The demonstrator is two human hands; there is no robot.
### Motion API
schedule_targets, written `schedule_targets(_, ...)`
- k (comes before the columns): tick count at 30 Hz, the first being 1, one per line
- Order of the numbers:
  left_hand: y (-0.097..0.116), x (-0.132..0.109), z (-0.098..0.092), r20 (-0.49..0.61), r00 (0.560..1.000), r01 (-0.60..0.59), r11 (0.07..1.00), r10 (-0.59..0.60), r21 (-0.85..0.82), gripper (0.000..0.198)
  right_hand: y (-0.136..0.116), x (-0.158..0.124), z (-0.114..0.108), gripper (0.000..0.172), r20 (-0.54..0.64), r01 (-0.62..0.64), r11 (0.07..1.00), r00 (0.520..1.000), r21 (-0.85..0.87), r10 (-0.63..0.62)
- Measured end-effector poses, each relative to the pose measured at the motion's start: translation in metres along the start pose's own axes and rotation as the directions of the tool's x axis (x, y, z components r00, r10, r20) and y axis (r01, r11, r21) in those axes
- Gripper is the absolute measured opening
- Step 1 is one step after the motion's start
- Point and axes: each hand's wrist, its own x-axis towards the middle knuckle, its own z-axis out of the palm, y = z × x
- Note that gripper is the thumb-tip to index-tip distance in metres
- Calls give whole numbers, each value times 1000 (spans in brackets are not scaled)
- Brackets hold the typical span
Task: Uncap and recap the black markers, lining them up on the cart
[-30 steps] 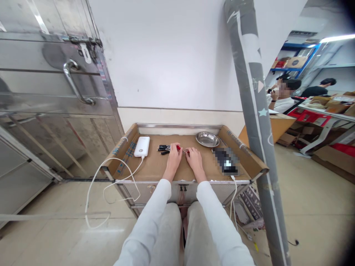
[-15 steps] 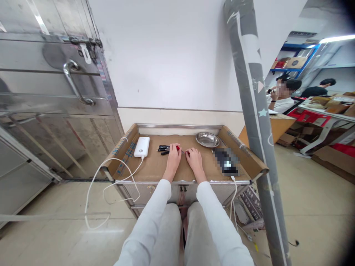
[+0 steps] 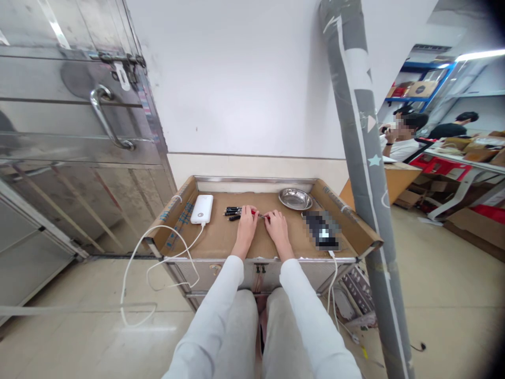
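On the brown cardboard top (image 3: 221,245), my left hand (image 3: 246,225) is closed with its fingertips on a slim red pen-like piece (image 3: 254,212). My right hand (image 3: 278,229) faces it from the right, thumb and fingers pinched at the thin end of that same piece. The fingers cover most of it, so its exact kind is hidden. Several black pen-like sticks (image 3: 232,211) with shiny metal parts lie just left of my left hand, partly behind its fingers.
A white power bank (image 3: 202,209) with a white cable lies at left. At right are a round metal dish (image 3: 295,199) and a blurred-out phone (image 3: 322,231) on a cable. Cardboard walls edge the top; a long grey roll (image 3: 357,131) leans at right. People sit farther back.
Both hands stay in nearly the same place. The fingers have shifted very slightly around the red piece, and a little more of it shows between them.
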Motion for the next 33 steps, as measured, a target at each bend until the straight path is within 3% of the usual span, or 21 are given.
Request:
schedule_targets(19,-3,0,2,13,999,50,994,-51,102,12,0,0,0,20,-6,-5,1000,1000,2,5)
schedule_targets(33,-10,-2,6,-11,1000,-14,988,16,156,12,-2,-1,-4,23,14,-17,1000,1000,-6,17)
